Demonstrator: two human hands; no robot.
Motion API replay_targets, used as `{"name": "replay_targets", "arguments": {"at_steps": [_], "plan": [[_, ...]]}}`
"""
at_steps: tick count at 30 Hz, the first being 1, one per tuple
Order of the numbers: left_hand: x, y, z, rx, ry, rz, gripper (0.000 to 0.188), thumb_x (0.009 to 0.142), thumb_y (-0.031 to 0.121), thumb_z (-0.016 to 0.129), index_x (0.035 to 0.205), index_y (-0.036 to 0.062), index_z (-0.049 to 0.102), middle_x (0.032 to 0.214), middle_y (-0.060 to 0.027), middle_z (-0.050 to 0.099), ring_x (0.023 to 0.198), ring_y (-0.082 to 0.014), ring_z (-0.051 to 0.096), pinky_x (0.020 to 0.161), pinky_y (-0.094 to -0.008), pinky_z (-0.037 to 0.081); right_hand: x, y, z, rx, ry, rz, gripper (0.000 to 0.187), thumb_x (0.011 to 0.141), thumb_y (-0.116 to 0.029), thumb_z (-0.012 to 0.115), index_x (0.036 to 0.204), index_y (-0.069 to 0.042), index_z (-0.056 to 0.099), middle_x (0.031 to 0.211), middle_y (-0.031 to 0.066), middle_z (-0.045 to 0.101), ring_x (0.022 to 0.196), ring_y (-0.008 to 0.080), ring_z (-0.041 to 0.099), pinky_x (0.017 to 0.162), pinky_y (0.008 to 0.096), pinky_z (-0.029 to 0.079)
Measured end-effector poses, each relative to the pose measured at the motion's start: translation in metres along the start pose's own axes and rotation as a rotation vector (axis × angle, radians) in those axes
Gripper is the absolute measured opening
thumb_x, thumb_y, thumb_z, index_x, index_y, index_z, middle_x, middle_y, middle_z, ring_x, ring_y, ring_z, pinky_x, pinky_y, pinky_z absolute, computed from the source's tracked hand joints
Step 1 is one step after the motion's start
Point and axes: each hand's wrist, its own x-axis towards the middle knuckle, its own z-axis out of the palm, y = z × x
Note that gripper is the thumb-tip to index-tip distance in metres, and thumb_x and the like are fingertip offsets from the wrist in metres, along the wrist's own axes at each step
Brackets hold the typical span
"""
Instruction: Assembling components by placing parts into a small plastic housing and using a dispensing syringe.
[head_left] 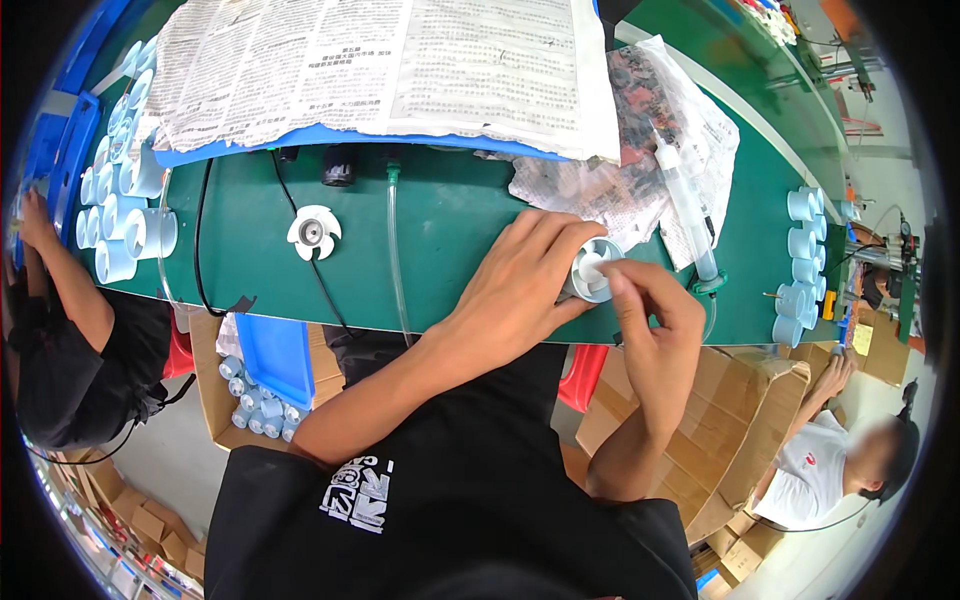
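My left hand [522, 268] is closed around a light blue plastic cup [598, 293], holding it at the table's front edge with its mouth facing up. Inside the cup sits a white fan wheel [590, 257]. My right hand [660, 325] reaches in from the right, thumb and forefinger pinched at the wheel's middle; the fingertips partly hide it. Another white fan wheel [314, 233], with a round metal hub, lies on the table left of my hands. Just beyond the cup, a large syringe [685, 200] with a green fitting rests on crumpled printed paper [620, 195].
Newspaper [400, 70] covers a blue tray [350, 142] at the back. Light blue cups stand in groups at left [150, 235] and right [802, 240]. Cables and a clear tube [396, 250] cross the green table [450, 200]. Cardboard boxes [690, 430] stand below. Other people work on both sides.
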Motion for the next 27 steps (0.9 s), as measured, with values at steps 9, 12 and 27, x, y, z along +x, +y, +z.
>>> {"name": "replay_targets", "arguments": {"at_steps": [9,12,27], "plan": [[-0.001,-0.001,-0.013,0.032,0.069,-0.039,0.057,0.070,0.012,0.077,0.122,0.0080,0.052,0.115,-0.0136,0.056,0.107,-0.0345,0.051,0.093,-0.0423,0.041,0.009,-0.002,0.007,-0.105,0.390,-0.171,0.039,0.095,-0.006,0.051,0.060,0.003,0.036,0.052,0.0042,0.034,0.050,0.0103,0.029,0.045,0.0306,0.022],[-0.005,-0.013,-0.001,-0.087,0.112,0.091,0.040,0.073,0.021,0.075,0.107,0.0084,0.057,0.111,-0.0139,0.056,0.107,-0.0349,0.051,0.094,-0.0436,0.039,0.007,0.050,0.000,-0.006,0.412,-0.145,0.046,0.099,-0.017,0.047,0.056,-0.003,0.042,0.053,0.0006,0.041,0.052,0.0098,0.035,0.047,0.0284,0.027],[-0.013,-0.042,-0.360,0.560,1.141,-0.002,0.055,0.072,0.014,0.077,0.120,0.0069,0.050,0.105,-0.0166,0.060,0.098,-0.0328,0.058,0.086,-0.0377,0.047,0.006,0.070,0.006,-0.229,0.368,-0.021,0.057,0.100,-0.032,0.042,0.056,0.000,0.060,0.052,0.0142,0.054,0.051,0.0253,0.048,0.056,0.0414,0.040]]}}
